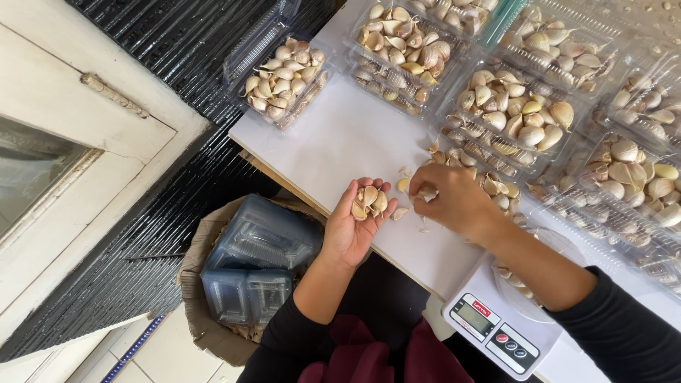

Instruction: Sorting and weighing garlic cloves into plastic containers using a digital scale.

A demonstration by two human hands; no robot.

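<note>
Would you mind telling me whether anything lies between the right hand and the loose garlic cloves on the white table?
Nothing visible does. The right hand already rests on the loose cloves; the left hand cups a few cloves just beside it.

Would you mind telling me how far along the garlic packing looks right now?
Several clear boxes on the white table already hold garlic. The left hand cups a few cloves; the right hand picks from the loose pile. Empty boxes wait in the carton.
</note>
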